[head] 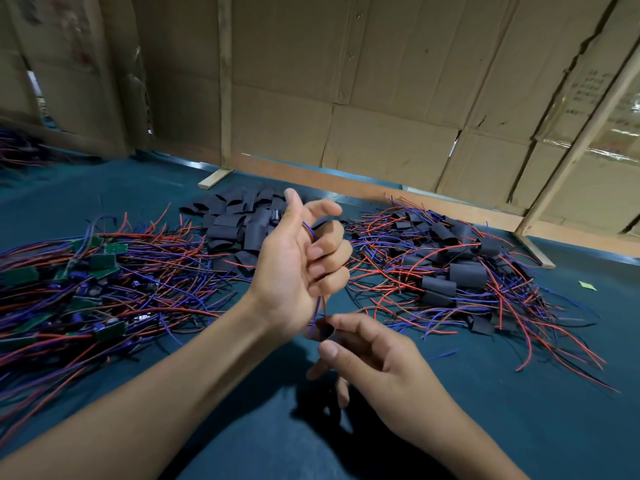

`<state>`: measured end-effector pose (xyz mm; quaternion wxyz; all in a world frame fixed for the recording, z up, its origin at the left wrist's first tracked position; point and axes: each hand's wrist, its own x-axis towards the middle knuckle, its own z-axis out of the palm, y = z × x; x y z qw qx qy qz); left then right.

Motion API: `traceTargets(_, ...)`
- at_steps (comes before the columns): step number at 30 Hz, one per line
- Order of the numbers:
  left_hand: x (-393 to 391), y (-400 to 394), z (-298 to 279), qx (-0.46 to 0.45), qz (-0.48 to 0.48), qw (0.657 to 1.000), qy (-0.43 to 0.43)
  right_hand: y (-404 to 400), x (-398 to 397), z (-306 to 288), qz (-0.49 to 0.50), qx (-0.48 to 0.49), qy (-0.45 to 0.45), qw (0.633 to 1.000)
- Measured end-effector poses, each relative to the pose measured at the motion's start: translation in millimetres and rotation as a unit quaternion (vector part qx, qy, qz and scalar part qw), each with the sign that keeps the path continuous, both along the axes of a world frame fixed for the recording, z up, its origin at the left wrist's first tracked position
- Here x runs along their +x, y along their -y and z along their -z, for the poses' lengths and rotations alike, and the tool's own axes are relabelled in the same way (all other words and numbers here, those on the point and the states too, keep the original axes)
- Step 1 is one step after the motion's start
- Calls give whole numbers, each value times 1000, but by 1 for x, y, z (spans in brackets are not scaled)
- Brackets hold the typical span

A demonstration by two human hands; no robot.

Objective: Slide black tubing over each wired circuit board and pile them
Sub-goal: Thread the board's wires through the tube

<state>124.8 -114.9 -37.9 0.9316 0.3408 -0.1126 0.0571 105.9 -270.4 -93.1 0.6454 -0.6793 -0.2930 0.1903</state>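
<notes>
While both bare forearms reach in from the bottom of the frame, the left hand is raised at the centre, palm turned toward the camera, its fingers curled around a thin bundle of red and blue wires that hangs down from its fist. Just below it, the right hand pinches a short piece of black tubing between thumb and forefinger, the other fingers loosely bent beneath. The lower ends of the wires meet the mouth of the tubing; whether they are already inside it cannot be told. The board on these wires is mostly hidden behind the left hand.

Everything lies on a dark teal table surface. At the left of the frame sprawls a heap of bare green circuit boards tangled in red and blue leads. At upper centre, behind the left hand, sits a pile of loose flattened black tubing pieces. At the right of the frame lies a pile of finished boards, each wrapped in a black sleeve with wires trailing outward. A small green scrap lies on the table at the far right. Brown cardboard panels braced by pale wooden strips fill the top half of the frame.
</notes>
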Motion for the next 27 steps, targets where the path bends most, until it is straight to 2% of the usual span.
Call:
traceTargets(7,-7,0,-6,-34,5,999,27,0,-1,2,-4,-4,12,1000)
traceTargets(27,-7,-7,-8,-37,31,997,-65,5,3,3,-18,72,36,997)
